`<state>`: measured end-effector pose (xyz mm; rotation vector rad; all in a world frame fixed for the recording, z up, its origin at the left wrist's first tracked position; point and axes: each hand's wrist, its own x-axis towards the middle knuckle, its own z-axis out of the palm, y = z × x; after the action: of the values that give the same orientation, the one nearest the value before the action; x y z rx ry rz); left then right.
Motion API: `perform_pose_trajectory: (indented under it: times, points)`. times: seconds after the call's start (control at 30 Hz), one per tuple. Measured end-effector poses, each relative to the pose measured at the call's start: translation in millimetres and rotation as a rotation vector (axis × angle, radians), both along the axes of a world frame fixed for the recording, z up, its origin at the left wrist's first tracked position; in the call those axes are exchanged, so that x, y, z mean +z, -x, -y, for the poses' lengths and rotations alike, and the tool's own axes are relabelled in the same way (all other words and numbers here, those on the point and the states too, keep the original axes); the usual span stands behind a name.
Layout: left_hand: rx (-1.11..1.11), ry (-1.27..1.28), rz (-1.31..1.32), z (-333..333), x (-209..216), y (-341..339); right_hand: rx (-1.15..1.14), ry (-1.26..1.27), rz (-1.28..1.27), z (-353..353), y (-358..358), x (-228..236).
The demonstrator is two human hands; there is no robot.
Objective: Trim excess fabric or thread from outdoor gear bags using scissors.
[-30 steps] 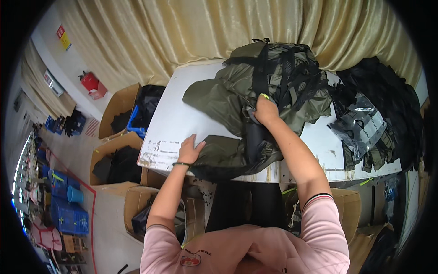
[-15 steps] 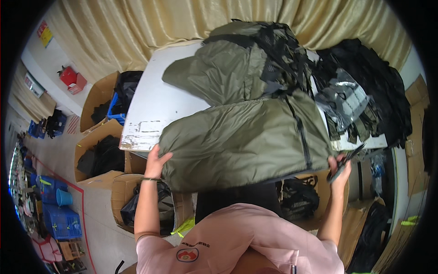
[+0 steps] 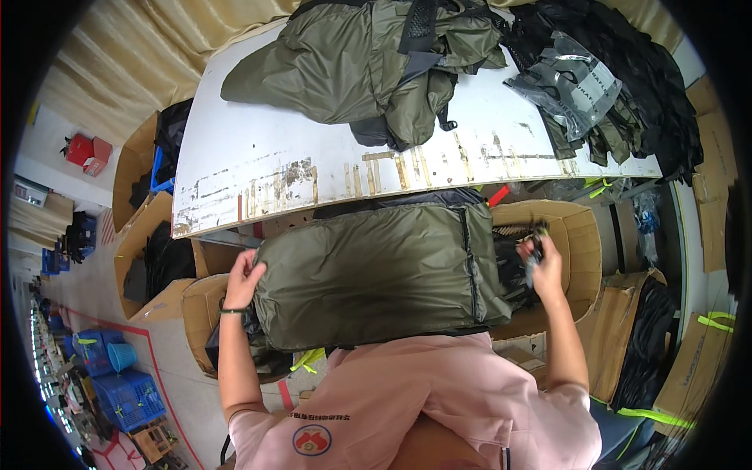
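Note:
An olive-green fabric bag (image 3: 368,274) with a black strip near its right end lies across my lap, just below the table's front edge. My left hand (image 3: 244,280) pinches its left edge between thumb and fingers. Off the bag's right end, my right hand (image 3: 546,266) is closed on dark-handled scissors (image 3: 536,254), blurred by motion. That hand is apart from the bag, above an open carton. More olive fabric pieces with black mesh and straps (image 3: 345,66) are heaped on the white table (image 3: 235,149).
A clear plastic bag (image 3: 576,90) rests by a black fabric pile (image 3: 638,86) at the table's right. Open cartons stand below: one under my right hand (image 3: 583,258), one by my left forearm (image 3: 196,313), another farther left (image 3: 133,258). Blue crates (image 3: 129,399) stand on the floor.
The olive bag has come off the table toward me and down onto my lap. Both hands moved left; the right hand, with the scissors, has let go of the bag's right end.

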<state>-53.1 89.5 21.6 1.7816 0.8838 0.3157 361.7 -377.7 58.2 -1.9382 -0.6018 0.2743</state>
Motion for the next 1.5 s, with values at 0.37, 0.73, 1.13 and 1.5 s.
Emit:
perform_pose_trajectory:
  times: [0.37, 0.73, 1.13, 1.5]
  points:
    - [-0.457, -0.713, -0.128, 33.3, 40.2, -145.4, 0.317, 0.078, -0.157, -118.8, -57.0, -98.3]
    - [-0.473, 0.187, -0.196, 21.0, 25.2, -142.6, 0.232, -0.145, -0.24, -86.9, -64.9, -42.0]
    - [-0.425, 0.483, 0.016, 39.8, 35.7, -130.3, 0.295, 0.199, -0.134, -98.4, -63.8, -9.8]
    - [-0.468, 0.307, 0.103, 51.1, 29.4, -123.1, 0.96, 0.516, 0.592, -198.5, -5.5, 43.8]
